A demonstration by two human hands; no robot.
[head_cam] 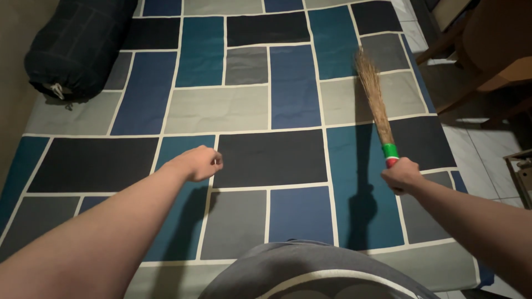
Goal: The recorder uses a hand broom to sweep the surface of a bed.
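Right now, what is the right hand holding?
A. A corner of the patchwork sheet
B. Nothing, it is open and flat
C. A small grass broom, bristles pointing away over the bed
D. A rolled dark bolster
C: the right hand grips the broom at its red and green wrapped handle, its bristles raised over the sheet; the bolster lies untouched at far left.
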